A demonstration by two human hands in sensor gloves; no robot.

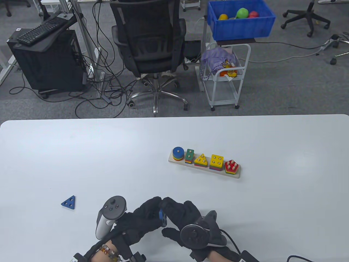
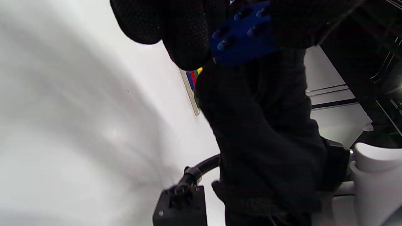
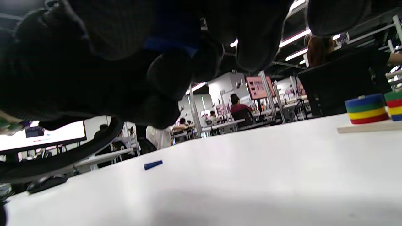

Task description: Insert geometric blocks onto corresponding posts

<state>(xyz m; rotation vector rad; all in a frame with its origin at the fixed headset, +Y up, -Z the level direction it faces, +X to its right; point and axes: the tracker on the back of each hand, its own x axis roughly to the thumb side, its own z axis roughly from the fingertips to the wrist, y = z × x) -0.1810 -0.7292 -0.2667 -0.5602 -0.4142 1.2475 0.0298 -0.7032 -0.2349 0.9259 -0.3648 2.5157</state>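
Fingers (image 1: 152, 207) of both gloved hands meet around a blue block (image 1: 162, 217) with several peg holes, held just above the bench (image 1: 54, 152) near its front edge; the left hand (image 1: 136, 221) and right hand (image 1: 185, 215) each press on it from their own side, so which one truly carries it is hard to judge. That shared grip is the first risk: if one hand lets go before the other has a firm pinch, the block could drop and skid away. Its holes look like a four- or five-peg pattern, though the gloves hide its outline, so it may be taken to the wrong stack on the peg board (image 1: 204, 163), which sits well apart toward the middle. A tilted approach could jam it on the pegs. A blue triangle (image 1: 68, 202) lies alone on the left, not yet placed.
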